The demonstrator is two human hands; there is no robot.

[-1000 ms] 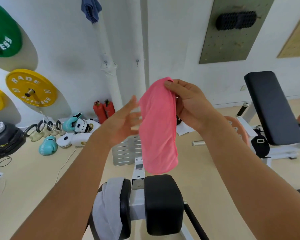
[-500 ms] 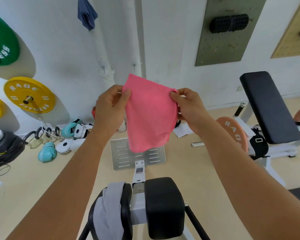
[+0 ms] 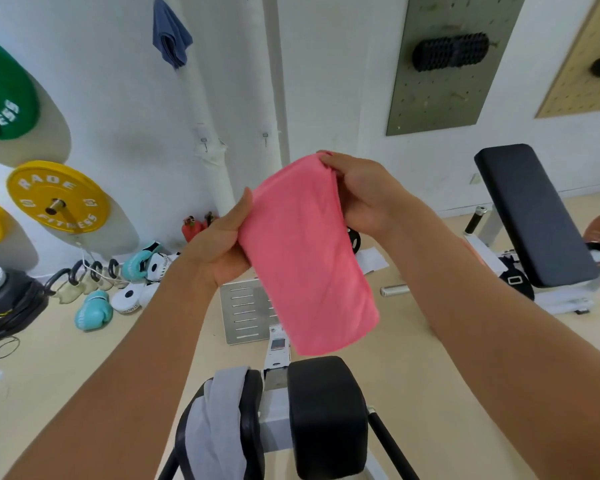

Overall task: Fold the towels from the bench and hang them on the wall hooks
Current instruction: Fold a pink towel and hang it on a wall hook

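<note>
Half a second back the pink towel (image 3: 309,258) was spread flat between two top corners; now it's doubled into a narrow hanging strip, and both hands have shifted with it. Right hand (image 3: 364,199) sits high, fingers curled over the top fold and pinching it, so the cloth's weight drops straight down from that one point. Left hand (image 3: 219,244) comes in from the left edge, thumb up along the towel's side and palm cupped against it; the fingers go behind the cloth, so it looks like a steadying grip, though I can't see how tightly they close. My read: that hand is squaring the layers so the fold doesn't slide open.

Towel is in the air, well above the worktop (image 3: 326,410), touching nothing but the hands. Down at the near end, a grey towel (image 3: 219,427) lies draped over the left roller pad, waiting its turn.

Over on the far wall, a blue towel (image 3: 170,36) hangs up high already, and lower down two small hooks (image 3: 265,137) sit side by side, bare. Those look like the target for pink. Folding seems nearly done; the hanging isn't started yet.
</note>
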